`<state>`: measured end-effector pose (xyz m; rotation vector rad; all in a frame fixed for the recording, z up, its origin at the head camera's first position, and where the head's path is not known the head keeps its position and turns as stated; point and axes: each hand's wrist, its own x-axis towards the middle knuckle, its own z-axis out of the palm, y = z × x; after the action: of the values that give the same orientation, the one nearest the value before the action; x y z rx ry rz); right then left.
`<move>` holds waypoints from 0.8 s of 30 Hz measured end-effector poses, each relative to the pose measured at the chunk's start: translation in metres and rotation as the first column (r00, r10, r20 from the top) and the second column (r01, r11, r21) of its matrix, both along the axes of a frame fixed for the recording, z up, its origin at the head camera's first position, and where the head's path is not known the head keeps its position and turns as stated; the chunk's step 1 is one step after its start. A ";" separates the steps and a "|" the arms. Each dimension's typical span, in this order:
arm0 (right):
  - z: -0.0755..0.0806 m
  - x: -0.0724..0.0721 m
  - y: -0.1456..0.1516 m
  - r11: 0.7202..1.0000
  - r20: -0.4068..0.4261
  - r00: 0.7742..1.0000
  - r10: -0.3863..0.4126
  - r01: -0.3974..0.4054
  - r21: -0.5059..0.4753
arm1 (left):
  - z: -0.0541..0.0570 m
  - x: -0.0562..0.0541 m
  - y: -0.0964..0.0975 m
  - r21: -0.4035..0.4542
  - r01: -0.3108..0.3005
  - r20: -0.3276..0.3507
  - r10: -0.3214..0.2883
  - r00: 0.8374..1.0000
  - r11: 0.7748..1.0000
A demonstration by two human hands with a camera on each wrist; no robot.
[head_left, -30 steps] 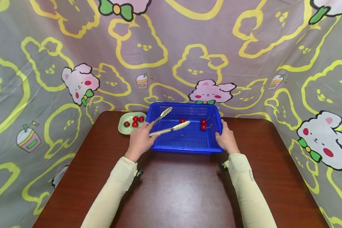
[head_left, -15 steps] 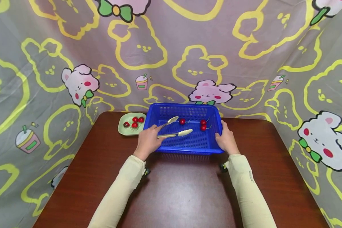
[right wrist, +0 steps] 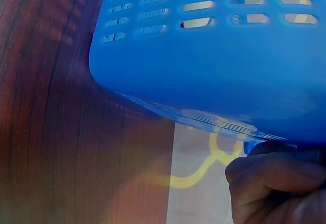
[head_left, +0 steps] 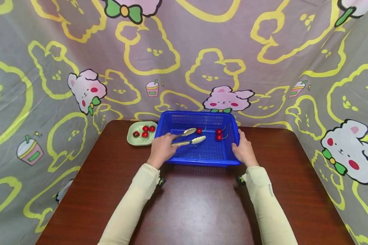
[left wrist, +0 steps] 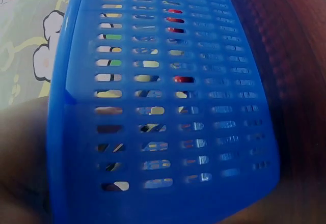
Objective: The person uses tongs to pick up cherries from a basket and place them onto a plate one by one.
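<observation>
My left hand (head_left: pixel 162 149) holds a pair of metal tongs (head_left: pixel 184 142) with pale scalloped tips, reaching over the left side of a blue plastic basket (head_left: pixel 199 161). The tongs' two arms stand apart, tips inside the basket. Just beyond the upper tip lies one red cherry (head_left: pixel 199 130) with a stem. Two more cherries (head_left: pixel 219 137) sit together toward the basket's right side. My right hand (head_left: pixel 244 149) grips the basket's right rim; its curled fingers (right wrist: pixel 275 183) show under the rim in the right wrist view. Through the wall slots in the left wrist view, red cherry (left wrist: pixel 184 79) shows.
A pale green dish (head_left: pixel 132 140) with several cherries (head_left: pixel 145 134) stands left of the basket on the brown wooden table (head_left: pixel 196 204). A patterned cloth (head_left: pixel 171 41) hangs behind and along both sides of the table.
My left hand has moved right and slightly nearer with the tongs, whose tips have come closer together. The single cherry has shifted a little right. My right hand stays on the rim.
</observation>
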<state>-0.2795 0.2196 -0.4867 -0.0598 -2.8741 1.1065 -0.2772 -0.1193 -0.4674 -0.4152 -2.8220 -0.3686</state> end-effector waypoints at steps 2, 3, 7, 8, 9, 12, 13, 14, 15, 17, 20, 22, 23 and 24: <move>0.000 0.000 0.000 1.000 0.001 1.000 -0.001 0.001 -0.002 | 0.000 0.000 0.001 0.006 0.000 -0.004 0.000 1.000 1.000; 0.000 0.000 0.000 1.000 0.002 1.000 -0.002 0.002 -0.003 | 0.000 -0.001 0.001 0.006 -0.001 -0.006 0.001 1.000 1.000; 0.000 0.000 0.000 1.000 0.007 1.000 -0.004 0.004 -0.012 | 0.000 -0.003 0.004 0.000 -0.022 -0.013 0.022 1.000 1.000; 0.000 0.000 0.000 1.000 0.007 1.000 -0.004 0.004 -0.013 | 0.000 -0.005 0.005 -0.003 -0.028 -0.016 0.028 0.999 1.000; 0.000 0.000 0.000 1.000 0.006 1.000 -0.004 0.004 -0.013 | 0.000 -0.005 0.006 -0.005 -0.033 -0.019 0.033 0.999 0.999; 0.000 0.000 0.000 1.000 0.004 1.000 -0.004 0.004 -0.011 | 0.000 -0.008 0.009 -0.003 -0.037 -0.024 0.037 0.999 0.999; 0.000 0.000 0.000 1.000 0.005 1.000 -0.005 0.005 -0.010 | 0.000 -0.009 0.010 -0.005 -0.036 -0.023 0.035 0.999 0.999; 0.000 0.000 0.000 1.000 0.006 1.000 -0.005 0.005 -0.011 | -0.001 -0.009 0.011 -0.002 -0.031 -0.021 0.031 0.999 1.000; -0.001 0.000 0.000 1.000 0.006 1.000 -0.006 0.006 -0.012 | -0.001 -0.010 0.012 -0.002 -0.028 -0.018 0.028 0.999 1.000; -0.001 0.000 0.000 1.000 0.006 1.000 -0.008 0.009 -0.012 | -0.001 -0.011 0.013 0.002 -0.022 -0.013 0.022 1.000 1.000; -0.001 0.001 -0.001 1.000 0.002 1.000 -0.006 0.006 -0.016 | -0.002 -0.012 0.015 0.014 -0.020 -0.003 0.020 1.000 1.000; 0.000 0.001 -0.001 1.000 0.000 1.000 -0.005 0.005 -0.016 | -0.002 -0.013 0.015 0.021 -0.026 -0.001 0.026 1.000 0.999; 0.000 0.001 -0.001 1.000 0.000 1.000 -0.006 0.006 -0.016 | -0.002 -0.013 0.015 0.025 -0.030 0.001 0.030 1.000 0.999; 0.000 0.001 -0.001 1.000 0.000 1.000 -0.007 0.007 -0.016 | -0.001 -0.013 0.015 0.028 -0.033 0.002 0.033 0.999 0.999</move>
<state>-0.2785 0.2182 -0.4871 -0.0710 -2.8629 1.1280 -0.2900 -0.1040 -0.4688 -0.3625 -2.8176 -0.4011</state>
